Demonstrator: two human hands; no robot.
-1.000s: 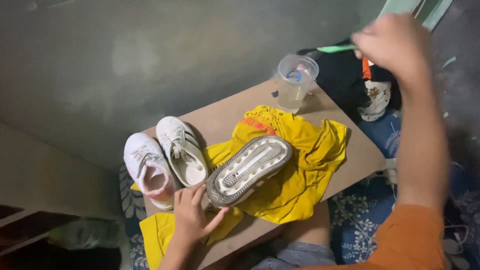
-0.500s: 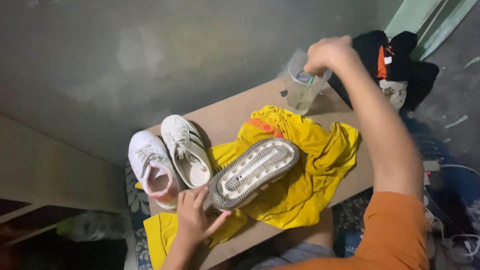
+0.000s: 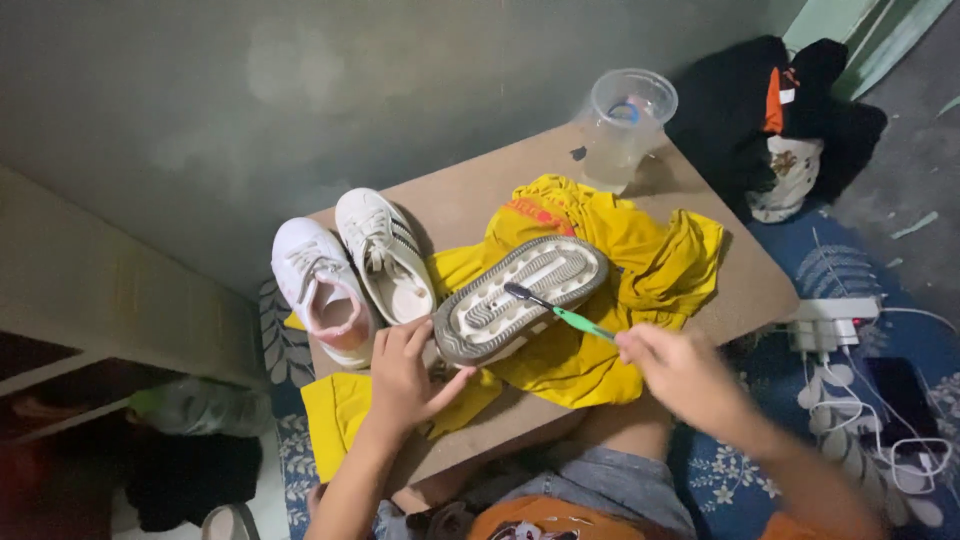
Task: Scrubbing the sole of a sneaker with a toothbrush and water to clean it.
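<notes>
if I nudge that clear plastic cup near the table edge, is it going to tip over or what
Probably, quite easily. The clear plastic cup looks thin-walled, tall and narrow at the base, so likely light and tippy. It appears to hold a little liquid, which may steady it slightly but would spill onto the table.

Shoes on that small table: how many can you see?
3. Two white fabric sneakers stand side by side at the board's left, one with a pink lining, one with dark stripes. A third, sole-up grey-soled shoe, lies on the yellow cloth, steadied by the left hand.

Home floor: rug (image 3: pixel 860 330), power strip (image 3: pixel 828 322)
</notes>
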